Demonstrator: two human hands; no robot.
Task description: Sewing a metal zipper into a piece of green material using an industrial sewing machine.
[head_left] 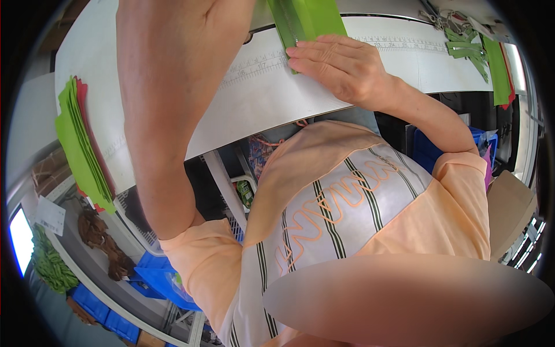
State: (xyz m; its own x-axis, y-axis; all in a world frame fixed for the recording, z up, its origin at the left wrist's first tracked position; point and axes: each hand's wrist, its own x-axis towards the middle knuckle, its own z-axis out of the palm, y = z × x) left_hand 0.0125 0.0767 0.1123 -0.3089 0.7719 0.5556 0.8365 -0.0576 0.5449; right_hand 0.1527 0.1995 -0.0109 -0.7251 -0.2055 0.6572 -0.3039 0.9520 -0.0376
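1. At the far left, a lit screen [21,242] stood beside a heap of green strips [53,263].
2. A stack of green pieces [82,144], with red layers [87,121] along its right side, hung over the left end of the white counter [260,107].
3. Near that end, below the counter's level, were a brown bundle [103,243] and a blue bin [165,283].
4. The left arm [162,110] reached across the counter toward its far side; the left hand was out of view, so its grip could not be told.
5. Right of that arm, the zippered green piece [315,20] lay at the counter's far side, across a printed ruler scale [387,43].
6. The right hand [344,66] rested palm down on the piece's near part, fingers extended together, fingertips by the zipper [292,26]; whether its grip pinched the fabric could not be told.
7. Farther right lay loose green scraps [467,52], beside a green strip [497,72] draped over the counter's edge.
8. Nearer on the right stood a cardboard box [511,211].
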